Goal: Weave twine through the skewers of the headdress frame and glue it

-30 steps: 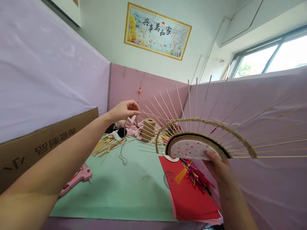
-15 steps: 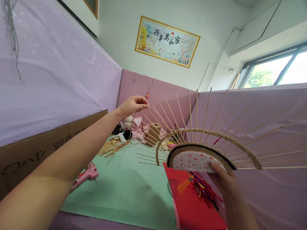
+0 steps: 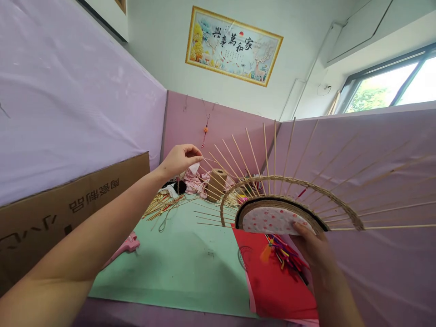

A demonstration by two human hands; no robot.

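My right hand [image 3: 311, 243] grips the base of a half-round fan frame [image 3: 259, 219], thumb on its white, red-dotted fabric centre. A black band and tan cord edge that centre. Thin wooden sticks [image 3: 250, 147] spread out from it, crossed by an arc of tan twine [image 3: 299, 182]. Fingertips pinched, my left hand [image 3: 182, 160] is raised at the left of the sticks. It holds a thin strand of twine [image 3: 210, 160] that runs toward the sticks. Where the strand meets the arc is too fine to make out.
On the green table mat [image 3: 184, 263] lie a pink glue gun [image 3: 127, 245], a bundle of sticks [image 3: 158, 206] and red sheets [image 3: 272, 290] with coloured cords [image 3: 284, 256]. A twine spool [image 3: 216, 184] stands behind. A cardboard box [image 3: 98, 193] borders the left.
My left hand has come down and a little left, still pinching the twine. The whole view has shifted slightly; a loop of twine now shows on the mat. My right hand keeps its grip.
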